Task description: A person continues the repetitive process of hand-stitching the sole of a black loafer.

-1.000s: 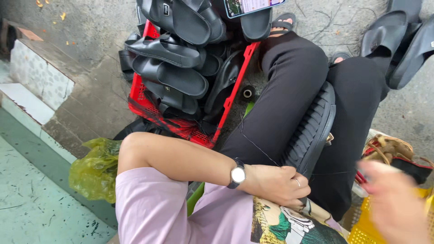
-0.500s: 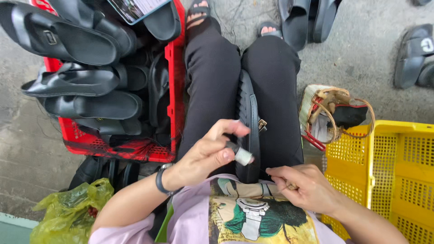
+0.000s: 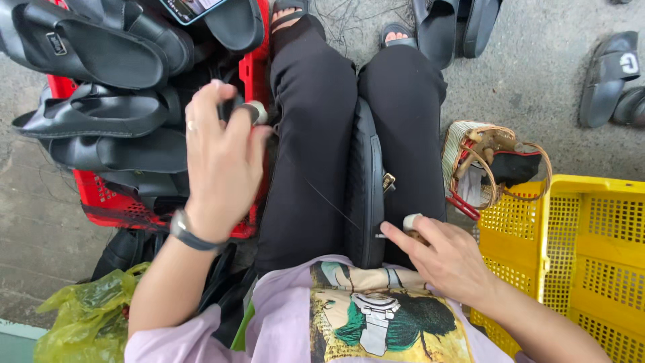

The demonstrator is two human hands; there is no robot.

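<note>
A black sandal (image 3: 366, 181) lies on edge between my black-trousered thighs. My left hand (image 3: 222, 161) is raised over the red crate (image 3: 250, 74), with its fingers pinched on a small dark, white-tipped piece. A thin thread (image 3: 322, 198) runs taut from that hand down to the sandal's sole. My right hand (image 3: 443, 259) rests low on my lap. Its fingertips, one wrapped in pale tape, pinch the sandal's near edge where the thread enters. A dark watch sits on my left wrist.
The red crate on the left is piled with black sandals (image 3: 101, 50). A yellow crate (image 3: 591, 228) stands on the right, with a small woven basket (image 3: 490, 161) beside it. More sandals (image 3: 608, 77) lie on the concrete. A yellow-green plastic bag (image 3: 80, 316) is at the lower left.
My left hand has lifted up and to the left, away from the sandal, drawing the thread taut. My right hand has stayed at the sandal's near edge.
</note>
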